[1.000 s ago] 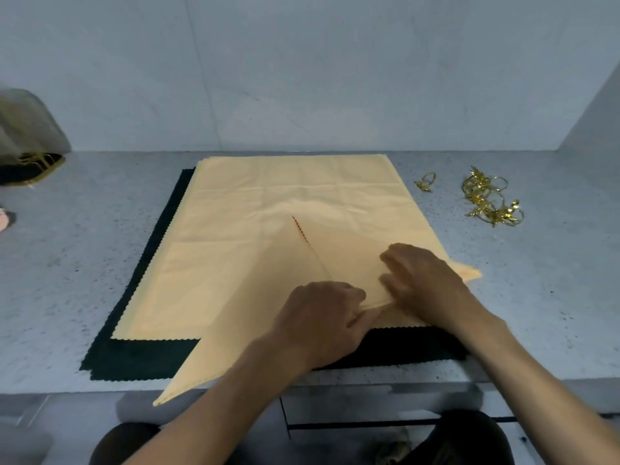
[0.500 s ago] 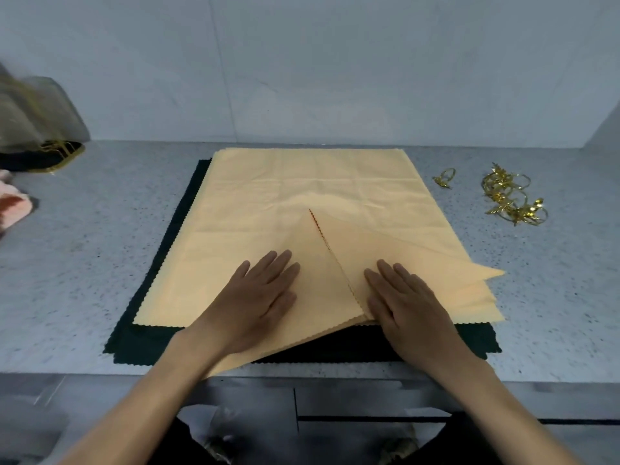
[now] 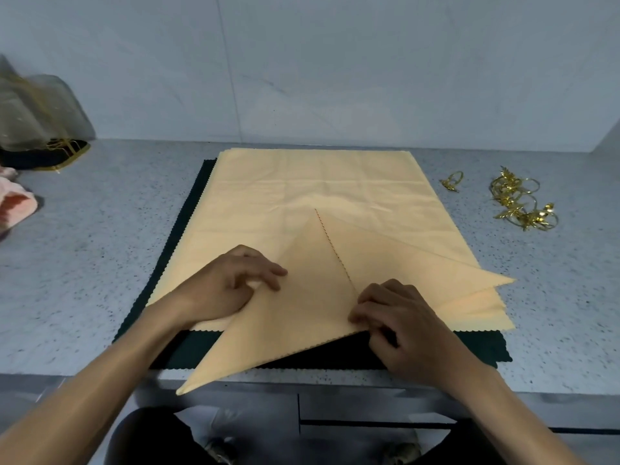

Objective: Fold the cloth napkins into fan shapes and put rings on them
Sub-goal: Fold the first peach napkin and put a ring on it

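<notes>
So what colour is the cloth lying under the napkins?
Dark green cloth, scalloped edge, clearest in the head view.

Both hands are on the top napkin (image 3: 302, 209), a peach cloth on a stack over a dark green napkin (image 3: 483, 347). The left hand (image 3: 231, 286) pinches the folded flap's left edge, fingers curled. The right hand (image 3: 399, 323) grips the near corner where the zigzag edges meet (knuckles bent, fingertips tucked under). One point of the flap hangs over the counter (image 3: 84, 280) edge. Off right lies a single gold ring (image 3: 453, 181), then a heap of gold rings (image 3: 521, 203).
</notes>
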Motion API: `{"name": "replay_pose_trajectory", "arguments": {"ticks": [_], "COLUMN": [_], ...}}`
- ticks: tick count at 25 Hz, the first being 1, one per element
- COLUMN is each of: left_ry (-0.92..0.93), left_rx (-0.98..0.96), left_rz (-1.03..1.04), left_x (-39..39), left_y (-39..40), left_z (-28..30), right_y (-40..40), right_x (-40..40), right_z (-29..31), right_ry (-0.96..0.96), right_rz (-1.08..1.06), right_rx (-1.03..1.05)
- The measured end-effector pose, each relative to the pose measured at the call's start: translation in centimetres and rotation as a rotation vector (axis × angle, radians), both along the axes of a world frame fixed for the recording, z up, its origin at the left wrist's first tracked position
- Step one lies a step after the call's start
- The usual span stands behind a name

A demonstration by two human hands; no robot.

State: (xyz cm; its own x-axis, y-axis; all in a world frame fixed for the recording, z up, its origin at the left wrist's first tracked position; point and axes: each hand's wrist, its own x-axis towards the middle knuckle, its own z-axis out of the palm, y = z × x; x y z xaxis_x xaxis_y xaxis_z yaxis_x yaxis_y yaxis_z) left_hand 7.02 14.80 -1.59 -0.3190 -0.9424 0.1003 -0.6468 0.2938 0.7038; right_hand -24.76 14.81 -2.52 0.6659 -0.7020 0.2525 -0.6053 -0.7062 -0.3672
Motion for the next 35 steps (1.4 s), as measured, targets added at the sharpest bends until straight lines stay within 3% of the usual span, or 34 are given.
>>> {"name": "replay_pose_trajectory", "arguments": {"ticks": [4, 7, 10, 11, 13, 17, 22, 32, 35], "left_ry": [-0.027, -0.115, 0.076, 0.192, 0.249, -0.02, -0.023, -0.103, -0.383], "left_rx": [0.315, 0.311, 0.25, 0.273, 0.29, 0.174, 0.027, -0.022, -0.138], "left_rz": [-0.176, -0.226, 0.002, 0.118, 0.316, 0.514, 0.676, 0.639, 0.534], "left_x": [1.5, 1.9, 0.5, -0.6, -2.6, -5.1, -6.2, -6.3, -6.6], "left_y": [-0.4, -0.7, -0.6, -0.6, -1.3, -2.7, -2.2, -3.3, -4.4], "left_z": [1.7, 2.2, 1.9, 1.9, 1.7, 0.7, -0.1, -0.7, -0.2], "right_y": [0.0, 0.2, 0.1, 0.1, 0.4, 1.2, 0.9, 0.8, 0.7], "right_x": [-0.1, 0.2, 0.5, 0.6, 0.9, 2.5, 3.7, 4.1, 4.2], "right_z": [-0.5, -1.0, -1.0, -0.8, 0.0, 1.2, 1.3, 1.4, 1.4], "right_ry": [-0.078, -0.112, -0.109, -0.129, -0.208, -0.2, -0.135, -0.041, -0.052], "right_rz": [-0.042, -0.074, -0.07, -0.078, -0.148, -0.392, -0.53, -0.576, -0.58], "right_rx": [-0.022, -0.065, -0.07, -0.039, 0.091, 0.218, 0.242, 0.192, 0.196]}}
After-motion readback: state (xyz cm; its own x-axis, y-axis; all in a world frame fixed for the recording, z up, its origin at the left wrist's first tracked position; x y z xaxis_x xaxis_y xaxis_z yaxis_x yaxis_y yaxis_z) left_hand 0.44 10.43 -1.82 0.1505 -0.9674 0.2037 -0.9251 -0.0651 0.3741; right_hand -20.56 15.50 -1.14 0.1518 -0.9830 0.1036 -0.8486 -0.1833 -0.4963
